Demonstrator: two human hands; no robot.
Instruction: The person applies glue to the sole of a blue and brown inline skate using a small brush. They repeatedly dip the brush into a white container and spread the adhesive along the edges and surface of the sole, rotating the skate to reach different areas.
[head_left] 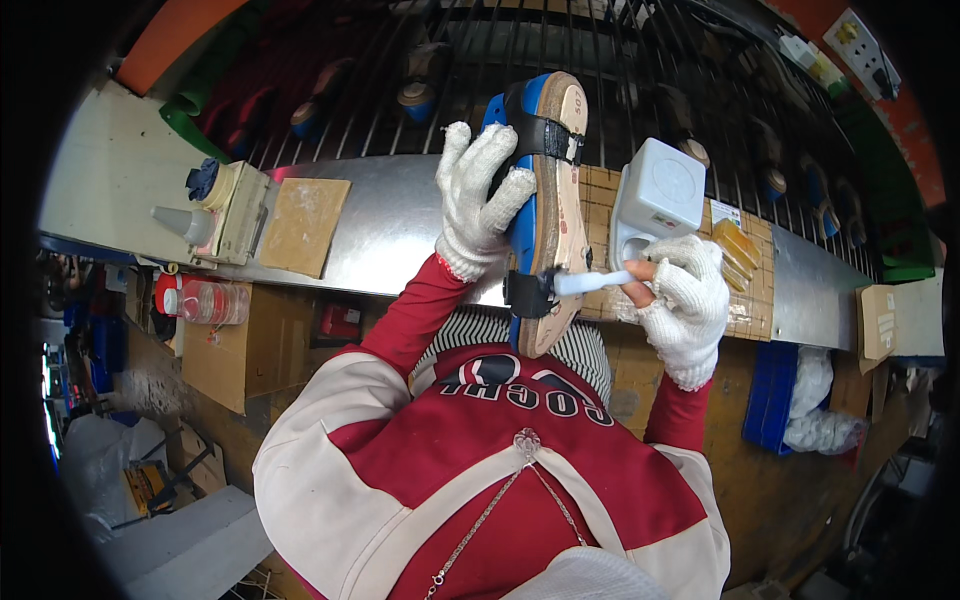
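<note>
My left hand [470, 210], in a white knit glove, grips the side of a sandal sole on a blue shoe last, with the fingers bent against its edge. The sole's pale bottom [566, 200] faces up, and black straps [548, 140] wrap onto it at both ends. In my gloved right hand [692, 305], bare fingertips pinch the pale handle of a small brush [598, 282]. Its dark bristles touch the nearer black strap [528, 295]. Just beyond that hand stands a white plastic container [668, 185], next to amber translucent blocks [738, 250].
The metal ledge [385, 200] carries a tan board [305, 225] and a glue-stained can with a nozzle [205, 215]. Behind it, a rack of bars [370, 110] holds several shod lasts. Cardboard [755, 310] lies under the container. A blue crate [768, 395] is lower right.
</note>
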